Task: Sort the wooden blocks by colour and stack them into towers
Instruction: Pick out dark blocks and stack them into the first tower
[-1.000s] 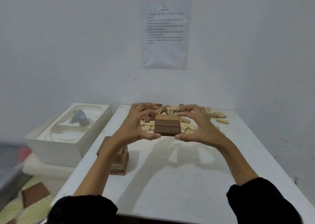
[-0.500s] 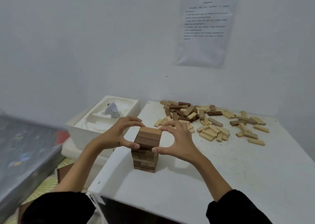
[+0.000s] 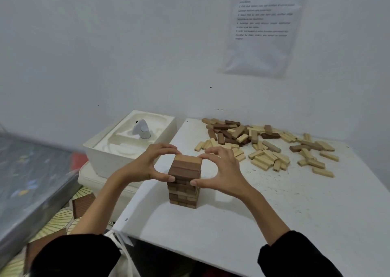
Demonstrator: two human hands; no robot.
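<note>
A tower of dark brown wooden blocks [image 3: 183, 192] stands near the front left of the white table [image 3: 263, 209]. On its top lies a layer of brown blocks [image 3: 186, 165]. My left hand [image 3: 147, 165] and my right hand [image 3: 221, 171] pinch that top layer from either side, thumbs at the front edge and fingers at the back. A loose heap of pale and brown blocks [image 3: 263, 146] is spread over the far part of the table.
A cream moulded box [image 3: 118, 150] with a small white and grey object [image 3: 141, 130] sits left of the table. A printed sheet [image 3: 261, 27] hangs on the wall. A dark bin lid [image 3: 25, 184] and patterned floor lie at the left.
Both hands carried the layer of brown blocks from above the heap leftward and set it on the brown tower. The view turned left and down.
</note>
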